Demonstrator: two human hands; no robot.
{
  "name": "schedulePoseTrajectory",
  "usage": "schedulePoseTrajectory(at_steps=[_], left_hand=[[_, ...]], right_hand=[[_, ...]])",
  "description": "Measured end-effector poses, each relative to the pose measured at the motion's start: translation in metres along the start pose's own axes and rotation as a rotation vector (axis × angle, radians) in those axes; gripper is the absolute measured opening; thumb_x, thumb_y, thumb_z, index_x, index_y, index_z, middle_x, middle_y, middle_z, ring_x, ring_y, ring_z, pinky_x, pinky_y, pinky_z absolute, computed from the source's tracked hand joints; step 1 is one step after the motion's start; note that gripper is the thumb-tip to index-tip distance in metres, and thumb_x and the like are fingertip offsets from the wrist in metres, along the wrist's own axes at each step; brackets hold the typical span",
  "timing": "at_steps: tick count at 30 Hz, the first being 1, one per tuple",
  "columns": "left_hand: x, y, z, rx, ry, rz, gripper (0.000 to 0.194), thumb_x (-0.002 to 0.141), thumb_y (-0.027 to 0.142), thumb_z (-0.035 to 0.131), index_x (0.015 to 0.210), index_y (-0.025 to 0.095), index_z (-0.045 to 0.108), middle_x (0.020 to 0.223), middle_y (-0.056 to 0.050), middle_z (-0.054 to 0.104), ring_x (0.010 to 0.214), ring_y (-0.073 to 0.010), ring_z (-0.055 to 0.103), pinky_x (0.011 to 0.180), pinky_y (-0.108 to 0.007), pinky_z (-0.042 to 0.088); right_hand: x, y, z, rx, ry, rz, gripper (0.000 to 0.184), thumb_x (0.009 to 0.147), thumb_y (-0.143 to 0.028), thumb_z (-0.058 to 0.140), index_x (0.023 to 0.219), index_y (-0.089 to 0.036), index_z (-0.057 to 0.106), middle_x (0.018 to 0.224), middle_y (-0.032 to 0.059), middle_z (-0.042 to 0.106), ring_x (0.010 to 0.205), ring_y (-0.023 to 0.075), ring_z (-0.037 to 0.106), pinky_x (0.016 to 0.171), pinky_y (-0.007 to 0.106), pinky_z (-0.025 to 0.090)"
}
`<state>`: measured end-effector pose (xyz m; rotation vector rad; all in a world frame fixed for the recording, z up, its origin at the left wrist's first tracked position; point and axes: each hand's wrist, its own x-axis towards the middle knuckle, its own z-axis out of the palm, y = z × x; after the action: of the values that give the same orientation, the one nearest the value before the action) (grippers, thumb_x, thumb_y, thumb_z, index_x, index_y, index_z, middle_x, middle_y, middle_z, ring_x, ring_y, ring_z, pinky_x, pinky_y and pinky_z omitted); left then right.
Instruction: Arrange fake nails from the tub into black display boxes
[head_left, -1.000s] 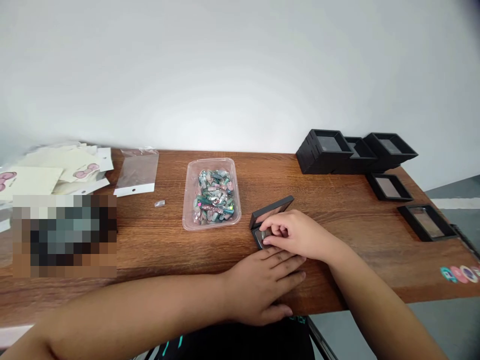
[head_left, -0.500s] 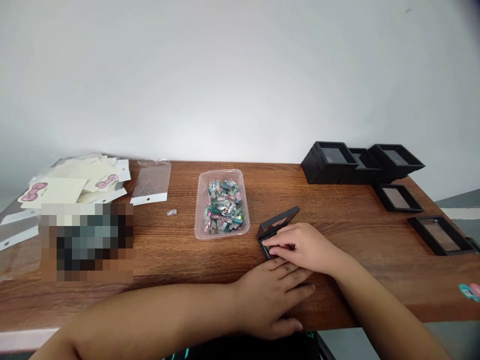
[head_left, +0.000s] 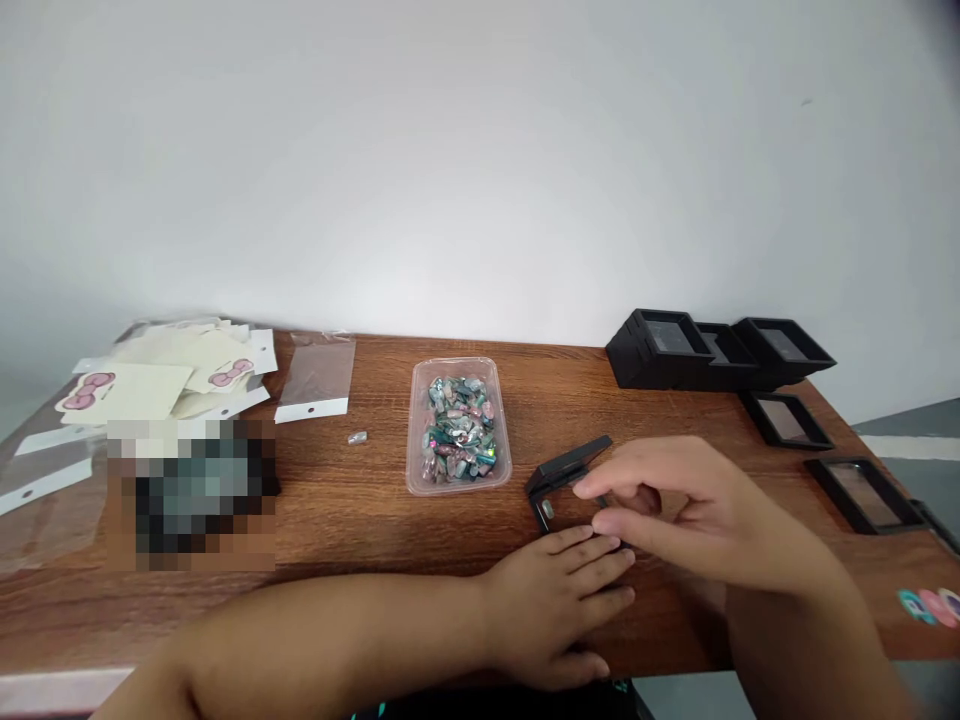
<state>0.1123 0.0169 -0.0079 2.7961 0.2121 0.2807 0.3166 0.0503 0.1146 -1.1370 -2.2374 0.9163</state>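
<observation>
A small black hinged box (head_left: 559, 478) lies open on the wooden table (head_left: 360, 510), with a tiny pale stone inside near its left corner. My right hand (head_left: 675, 505) hovers just over and to the right of the box, fingers loosely curled and apart, holding nothing I can see. My left hand (head_left: 562, 600) lies flat on the table's front edge, fingers stretched toward the box's near side. A clear plastic tub (head_left: 457, 425) full of small coloured stones stands left of the box.
Stacked black boxes (head_left: 712, 350) sit at the back right, and two flat black trays (head_left: 787, 420) lie nearer. Paper cards and clear bags (head_left: 187, 375) are at the back left. A single loose stone (head_left: 358, 437) lies on the table. Stickers (head_left: 930, 605) mark the right front edge.
My right hand has lifted off the box and drawn back to the right, uncovering the stone inside. The left hand has stayed flat. The view has tilted up slightly.
</observation>
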Motion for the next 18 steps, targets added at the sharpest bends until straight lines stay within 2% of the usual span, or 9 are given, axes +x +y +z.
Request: schedulePoseTrajectory(at_steps=[4,7,9,12,18], left_hand=[[0.000,-0.002,0.007,-0.016,0.024,0.019,0.066,0.104,0.052,0.042,0.153,0.008,0.048,0.167,-0.018,0.038,0.158,-0.0300,0.033,0.133,-0.044,0.018],[0.001,-0.001,0.006,-0.031,0.018,0.020,0.066,0.104,0.051,0.043,0.152,0.007,0.050,0.166,-0.018,0.039,0.157,-0.0305,0.036,0.133,-0.045,0.021],[0.001,-0.001,0.005,-0.042,0.017,0.017,0.065,0.103,0.050,0.044,0.151,0.006,0.051,0.166,-0.018,0.040,0.157,-0.0307,0.037,0.133,-0.045,0.023],[0.001,0.000,0.006,-0.055,0.023,0.015,0.065,0.103,0.050,0.046,0.151,0.006,0.052,0.165,-0.018,0.040,0.157,-0.0309,0.037,0.132,-0.045,0.023],[0.001,0.000,0.018,-0.040,0.050,0.022,0.068,0.101,0.052,0.047,0.151,0.006,0.051,0.166,-0.019,0.039,0.157,-0.0324,0.035,0.132,-0.045,0.023]], right_hand=[[0.067,-0.022,-0.015,-0.266,-0.124,0.012,0.021,0.096,-0.041,0.065,0.105,-0.029,0.079,0.069,-0.0027,0.064,0.059,0.0090,0.050,0.059,0.027,0.037],[0.127,-0.021,-0.005,-0.541,-0.263,0.062,0.020,0.094,-0.028,0.064,0.106,-0.031,0.080,0.083,-0.0013,0.072,0.071,0.0118,0.057,0.066,0.029,0.037],[0.156,-0.016,0.007,-0.664,-0.374,0.094,0.021,0.090,-0.024,0.068,0.106,-0.031,0.080,0.093,-0.0005,0.074,0.078,0.0136,0.060,0.068,0.030,0.037],[0.177,-0.009,0.026,-0.725,-0.463,0.128,0.021,0.083,-0.019,0.075,0.101,-0.030,0.081,0.087,0.0008,0.074,0.076,0.0154,0.062,0.066,0.030,0.037],[0.185,0.002,0.043,-0.809,-0.489,0.162,0.031,0.083,-0.020,0.073,0.112,-0.028,0.079,0.093,0.0050,0.076,0.088,0.0215,0.067,0.071,0.032,0.041]])
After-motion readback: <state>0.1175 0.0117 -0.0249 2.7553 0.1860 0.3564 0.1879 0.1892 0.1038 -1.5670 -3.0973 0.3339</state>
